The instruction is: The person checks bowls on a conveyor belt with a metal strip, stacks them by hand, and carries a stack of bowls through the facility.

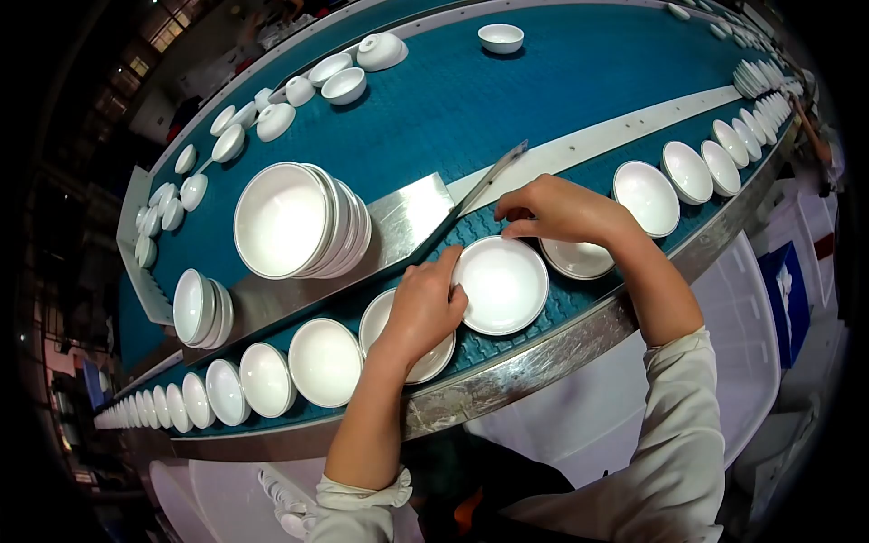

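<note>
A round white bowl (501, 285) stands in the near lane of the belt, between my two hands. My left hand (424, 306) grips its left rim, with the thumb and forefinger at the edge. Above the bowl's upper right rim, my right hand (559, 210) is bent, thumb and fingers a little apart and nothing visible between them. Another bowl (579, 260) lies partly hidden beneath the right hand and wrist. My left wrist covers part of a further bowl (430, 360).
A stack of white bowls (282, 220) sits on a metal plate (403, 217), beside a smaller stack (193, 308). Several bowls line the near lane both ways. Loose bowls (344, 86) ride the wide green belt (434, 100). A metal edge (520, 371) borders the near side.
</note>
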Demonstrator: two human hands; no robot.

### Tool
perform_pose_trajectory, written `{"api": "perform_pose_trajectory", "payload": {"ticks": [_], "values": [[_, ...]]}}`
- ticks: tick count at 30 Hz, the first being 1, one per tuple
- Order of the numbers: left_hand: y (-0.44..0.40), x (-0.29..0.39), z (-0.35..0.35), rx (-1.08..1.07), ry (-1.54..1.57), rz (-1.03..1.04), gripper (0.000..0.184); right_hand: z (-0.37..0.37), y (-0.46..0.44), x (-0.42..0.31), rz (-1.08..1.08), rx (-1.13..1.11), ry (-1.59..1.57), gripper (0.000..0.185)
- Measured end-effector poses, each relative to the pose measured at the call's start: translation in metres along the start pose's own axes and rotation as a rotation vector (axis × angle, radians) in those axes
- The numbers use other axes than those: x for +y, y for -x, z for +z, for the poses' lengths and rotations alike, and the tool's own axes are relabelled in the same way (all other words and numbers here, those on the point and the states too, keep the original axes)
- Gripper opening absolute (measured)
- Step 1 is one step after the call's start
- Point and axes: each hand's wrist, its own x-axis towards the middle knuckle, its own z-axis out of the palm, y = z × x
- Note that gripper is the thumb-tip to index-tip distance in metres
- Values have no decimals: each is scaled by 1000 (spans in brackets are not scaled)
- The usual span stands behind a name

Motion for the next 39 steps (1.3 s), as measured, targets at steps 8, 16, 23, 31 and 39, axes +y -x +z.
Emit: {"api": "perform_pose_trajectory", "payload": {"ticks": [8, 16, 23, 31, 39], "values": [[-28, 23, 13, 205, 73, 77, 40, -32, 17, 44, 34, -43, 143, 30], [-59, 57, 50, 88, 54, 112, 47, -37, 22, 73, -71, 38, 96, 19], [-96, 55, 93, 65, -58, -27, 47, -51, 28, 136, -35, 174, -49, 32], [-142, 68, 148, 348, 17, 166, 42, -67, 12, 253, -164, 69, 68, 20], [-153, 102, 151, 100, 12, 32, 62, -69, 29, 226, -140, 135, -54, 17]]}}
